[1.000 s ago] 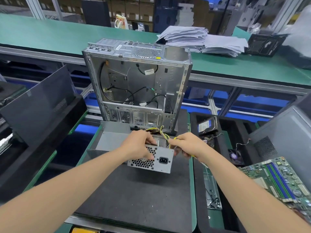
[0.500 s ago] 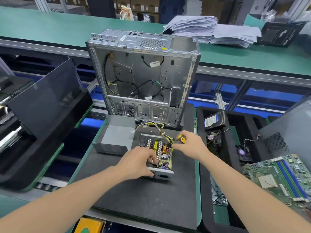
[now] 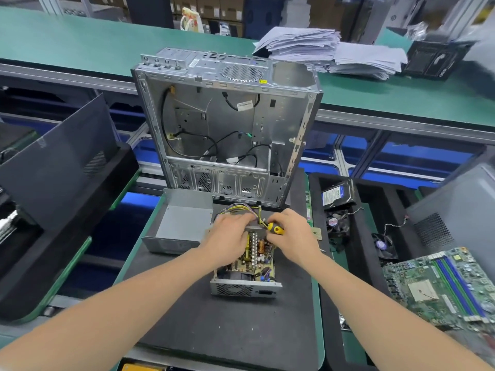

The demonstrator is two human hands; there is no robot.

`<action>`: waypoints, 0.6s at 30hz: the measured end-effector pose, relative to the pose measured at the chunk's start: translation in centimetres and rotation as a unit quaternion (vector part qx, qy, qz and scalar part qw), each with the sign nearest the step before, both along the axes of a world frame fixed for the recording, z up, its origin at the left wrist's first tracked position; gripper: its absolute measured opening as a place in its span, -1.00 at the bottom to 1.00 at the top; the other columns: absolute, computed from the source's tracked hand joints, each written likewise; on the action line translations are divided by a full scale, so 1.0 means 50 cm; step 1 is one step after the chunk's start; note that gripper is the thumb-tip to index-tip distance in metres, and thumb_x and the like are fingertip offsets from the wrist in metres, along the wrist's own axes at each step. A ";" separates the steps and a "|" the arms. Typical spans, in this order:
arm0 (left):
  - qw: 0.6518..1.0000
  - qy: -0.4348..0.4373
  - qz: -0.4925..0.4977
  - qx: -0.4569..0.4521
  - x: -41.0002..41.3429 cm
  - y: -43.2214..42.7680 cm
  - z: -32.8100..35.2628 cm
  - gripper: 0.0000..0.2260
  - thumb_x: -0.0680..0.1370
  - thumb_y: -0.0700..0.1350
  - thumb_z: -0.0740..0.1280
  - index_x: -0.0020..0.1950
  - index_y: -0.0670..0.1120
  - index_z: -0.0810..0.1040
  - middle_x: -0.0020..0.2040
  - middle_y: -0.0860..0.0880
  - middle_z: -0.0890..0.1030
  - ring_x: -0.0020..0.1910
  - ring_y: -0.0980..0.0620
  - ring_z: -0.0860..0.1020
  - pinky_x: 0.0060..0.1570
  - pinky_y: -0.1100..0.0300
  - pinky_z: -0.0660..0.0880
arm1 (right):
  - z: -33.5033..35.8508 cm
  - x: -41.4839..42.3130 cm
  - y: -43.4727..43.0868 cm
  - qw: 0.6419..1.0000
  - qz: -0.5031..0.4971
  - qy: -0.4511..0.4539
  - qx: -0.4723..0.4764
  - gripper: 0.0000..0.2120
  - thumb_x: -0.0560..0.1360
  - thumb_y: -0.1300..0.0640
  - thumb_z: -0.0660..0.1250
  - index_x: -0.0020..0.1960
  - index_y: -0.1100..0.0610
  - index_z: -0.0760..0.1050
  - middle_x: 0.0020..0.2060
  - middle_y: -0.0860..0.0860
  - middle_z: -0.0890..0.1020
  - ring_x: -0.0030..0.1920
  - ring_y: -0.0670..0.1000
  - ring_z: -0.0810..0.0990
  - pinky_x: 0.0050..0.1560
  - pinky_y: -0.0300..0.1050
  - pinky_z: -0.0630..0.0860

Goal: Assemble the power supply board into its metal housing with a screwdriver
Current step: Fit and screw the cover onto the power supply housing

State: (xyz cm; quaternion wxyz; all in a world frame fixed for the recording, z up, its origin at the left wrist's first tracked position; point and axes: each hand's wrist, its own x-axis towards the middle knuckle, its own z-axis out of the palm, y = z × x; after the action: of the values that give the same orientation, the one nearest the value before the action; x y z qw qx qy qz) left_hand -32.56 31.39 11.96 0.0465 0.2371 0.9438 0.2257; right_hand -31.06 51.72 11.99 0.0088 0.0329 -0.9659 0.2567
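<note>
The power supply board (image 3: pixel 254 253) sits inside the open metal housing (image 3: pixel 245 289) at the centre of the black mat (image 3: pixel 214 330), with the vented end wall toward 6 o'clock and the wire bundle (image 3: pixel 241 208) leaving at 12 o'clock. The left hand (image 3: pixel 230 236) lies over the 12 o'clock end of the housing with fingers bent downward; whether they grip it cannot be determined. The right hand (image 3: pixel 292 234), at 1 o'clock of the housing, is closed around the handle of the yellow-and-black screwdriver (image 3: pixel 276 228); the loose cover (image 3: pixel 184 226) lies at 10 o'clock and the upright computer case (image 3: pixel 227 116) at 12 o'clock.
</note>
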 end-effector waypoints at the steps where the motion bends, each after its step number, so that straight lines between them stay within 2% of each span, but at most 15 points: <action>1: 1.000 -0.010 -0.012 -0.004 -0.003 0.002 0.004 -0.58 0.63 -0.20 0.20 0.48 0.07 0.39 0.31 0.01 0.60 0.25 -0.12 0.54 0.28 -0.06 0.42 | -0.001 0.002 0.003 1.000 -0.013 0.007 -0.003 -0.76 0.45 0.06 0.49 0.12 -0.04 0.66 -0.10 -0.08 0.53 -0.03 0.05 0.57 -0.01 0.04 0.54; 4: 0.998 -0.039 -0.041 -0.021 -0.018 0.005 0.011 -0.55 0.67 -0.18 0.17 0.52 0.17 0.29 0.25 -0.04 0.57 0.15 -0.15 0.57 0.11 -0.10 0.54 | -0.011 0.012 0.018 0.995 -0.080 0.015 -0.061 -0.89 0.45 0.09 0.49 -0.03 -0.05 0.64 -0.23 -0.10 0.63 -0.18 -0.03 0.57 -0.16 -0.08 0.44; 6: 0.995 -0.066 -0.062 -0.036 -0.033 0.007 0.011 -0.63 0.70 -0.17 0.16 0.47 0.13 0.37 0.22 -0.03 0.53 0.17 -0.11 0.54 0.14 -0.08 0.52 | -0.014 0.014 0.038 0.981 -0.142 -0.017 -0.130 -0.89 0.48 0.06 0.49 -0.18 -0.04 0.57 -0.41 -0.12 0.58 -0.35 -0.03 0.61 -0.28 -0.13 0.41; 8: 0.992 -0.084 -0.084 -0.042 -0.047 0.009 0.011 -0.72 0.71 -0.15 0.17 0.39 0.08 0.45 0.16 -0.02 0.49 0.15 -0.07 0.52 0.17 -0.04 0.50 | -0.013 0.010 0.056 0.965 -0.176 -0.068 -0.182 -0.84 0.51 0.03 0.50 -0.17 0.03 0.57 -0.48 -0.13 0.56 -0.41 0.03 0.67 -0.36 -0.16 0.43; 10: 0.990 -0.089 -0.097 -0.040 -0.055 0.012 0.010 -0.79 0.70 -0.10 0.22 0.31 0.09 0.47 0.10 0.01 0.46 0.08 -0.04 0.51 0.16 -0.05 0.50 | -0.009 -0.002 0.063 0.963 -0.173 -0.091 -0.183 -0.83 0.51 0.01 0.53 -0.16 0.05 0.58 -0.45 -0.11 0.58 -0.32 0.08 0.70 -0.28 -0.10 0.51; 12: 0.990 -0.091 -0.105 -0.038 -0.059 0.015 0.008 -0.85 0.67 -0.05 0.26 0.23 0.11 0.43 0.07 0.02 0.46 0.04 -0.04 0.52 0.12 -0.07 0.51 | -0.001 -0.020 0.057 0.972 -0.155 -0.097 -0.145 -0.81 0.50 -0.03 0.54 -0.16 0.03 0.60 -0.38 -0.09 0.60 -0.29 0.05 0.63 -0.22 -0.06 0.52; 15: 0.988 -0.090 -0.120 -0.035 -0.062 0.016 0.005 -0.85 0.66 0.01 0.29 0.20 0.11 0.38 0.08 0.01 0.46 0.05 -0.09 0.52 0.14 -0.07 0.46 | 0.007 -0.051 0.041 0.972 -0.136 -0.122 -0.150 -0.85 0.51 0.02 0.56 -0.13 0.03 0.63 -0.30 -0.04 0.64 -0.35 -0.02 0.62 -0.34 -0.09 0.65; 18: 0.986 -0.094 -0.127 -0.043 -0.066 0.014 0.006 -0.83 0.65 0.02 0.29 0.21 0.10 0.37 0.12 0.00 0.46 0.12 -0.12 0.51 0.21 -0.10 0.41 | 0.012 -0.077 0.033 0.962 -0.144 -0.147 -0.181 -0.82 0.50 0.11 0.58 -0.07 0.19 0.65 -0.32 0.03 0.65 -0.41 -0.03 0.58 -0.37 -0.12 0.66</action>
State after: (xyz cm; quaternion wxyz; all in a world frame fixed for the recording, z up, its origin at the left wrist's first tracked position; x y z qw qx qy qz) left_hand -35.85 32.10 12.24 0.1735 0.3307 0.9061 0.1985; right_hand -34.89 53.36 12.57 -0.0906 -0.1464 -0.8887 0.4250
